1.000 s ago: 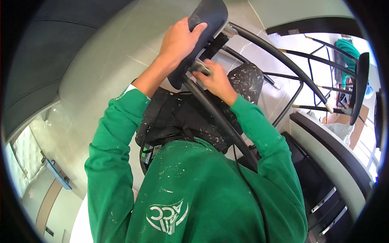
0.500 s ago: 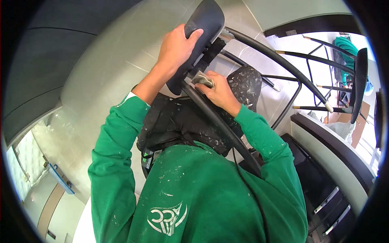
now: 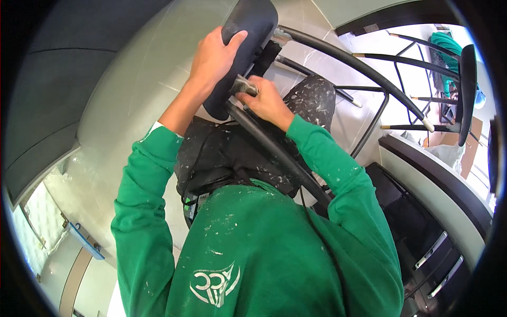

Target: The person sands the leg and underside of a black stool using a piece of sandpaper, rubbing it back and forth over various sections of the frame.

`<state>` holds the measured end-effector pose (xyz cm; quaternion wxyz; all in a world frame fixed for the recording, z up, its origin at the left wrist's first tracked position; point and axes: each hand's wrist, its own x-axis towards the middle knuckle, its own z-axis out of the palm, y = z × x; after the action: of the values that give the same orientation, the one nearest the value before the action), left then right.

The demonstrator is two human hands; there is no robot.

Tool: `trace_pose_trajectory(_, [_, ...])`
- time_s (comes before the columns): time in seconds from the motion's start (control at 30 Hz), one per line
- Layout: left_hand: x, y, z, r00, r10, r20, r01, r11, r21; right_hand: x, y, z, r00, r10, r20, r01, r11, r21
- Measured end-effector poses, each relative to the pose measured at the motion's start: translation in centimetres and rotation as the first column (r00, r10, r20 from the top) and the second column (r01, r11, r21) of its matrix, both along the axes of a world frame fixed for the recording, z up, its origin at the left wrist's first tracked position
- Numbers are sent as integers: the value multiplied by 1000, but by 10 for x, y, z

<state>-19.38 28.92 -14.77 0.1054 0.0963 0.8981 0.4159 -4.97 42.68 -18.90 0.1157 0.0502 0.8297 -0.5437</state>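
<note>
I hold an upturned black stool over my lap, its padded seat (image 3: 252,24) pointing away from me. My left hand (image 3: 214,55) grips the seat's edge, fingers wrapped over the top. My right hand (image 3: 266,103) pinches a small grey pad (image 3: 242,85) against the black metal leg (image 3: 274,153) where it meets the seat. The leg runs down across my green sweatshirt. Other curved legs (image 3: 364,66) of the stool stick out to the right.
A second black stool (image 3: 467,84) lies on its side at the right on the pale tiled floor (image 3: 132,95). A dark-topped counter (image 3: 443,179) with black drawers (image 3: 422,243) is at the lower right. My paint-spattered dark trousers (image 3: 311,95) are below the stool.
My right hand with the pad has slid up the leg toward the seat. The stool and my left hand have shifted slightly up.
</note>
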Motion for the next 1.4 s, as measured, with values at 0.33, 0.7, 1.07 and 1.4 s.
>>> trace_pose_trajectory(0.33, [-3, -3, 6, 1000, -3, 7, 3, 1000, -9, -11, -6, 11, 1000, -13, 8, 14, 999, -31])
trace_pose_trajectory(0.7, [-1, -5, 18, 995, -25, 98, 30, 999, -43, 13, -4, -8, 998, -48, -38, 44, 995, -90])
trace_pose_trajectory(1.07, [1, 0, 13, 1000, -12, 24, 14, 998, -62, 21, 3, 7, 998, -51, 34, 54, 992, -116])
trace_pose_trajectory(1.4, [-2, 0, 2, 999, -27, -44, 25, 999, -45, 23, 0, 13, 997, -70, 12, 71, 989, -128])
